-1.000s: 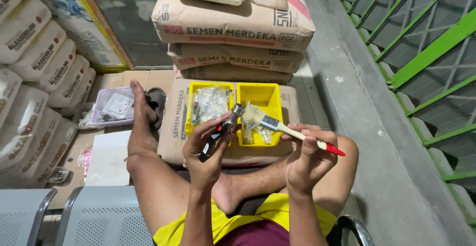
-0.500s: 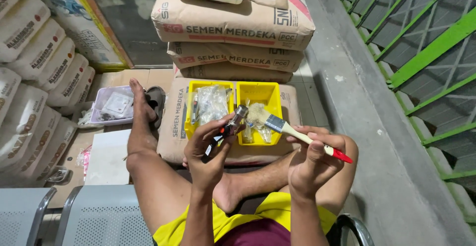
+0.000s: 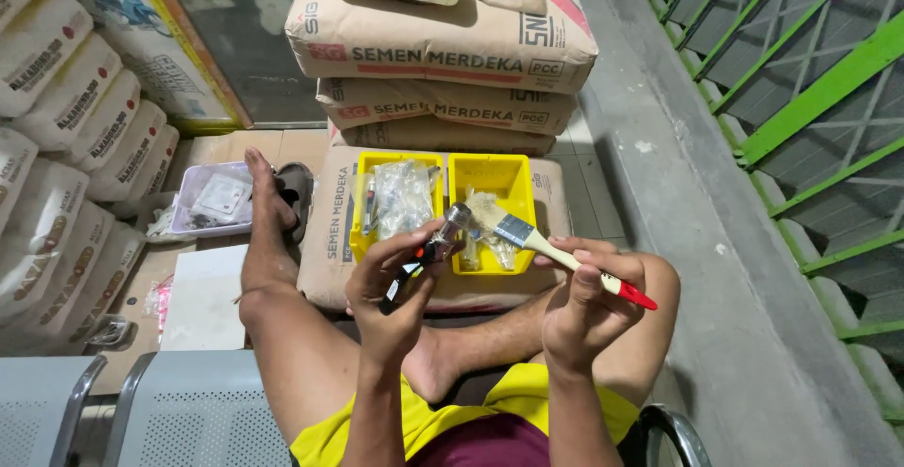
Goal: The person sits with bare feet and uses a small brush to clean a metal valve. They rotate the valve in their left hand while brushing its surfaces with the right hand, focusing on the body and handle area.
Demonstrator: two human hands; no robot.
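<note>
At frame centre, the left hand (image 3: 391, 288) pinches a metal fitting (image 3: 428, 249) upright; the right hand (image 3: 584, 302) grips a paintbrush (image 3: 556, 252), bristles touching it.

Paintbrush (image 3: 556, 252) — pale handle, red tip; tray (image 3: 443, 211) yellow; railing (image 3: 810, 100) green — shorts (image 3: 527, 401) yellow.
</note>
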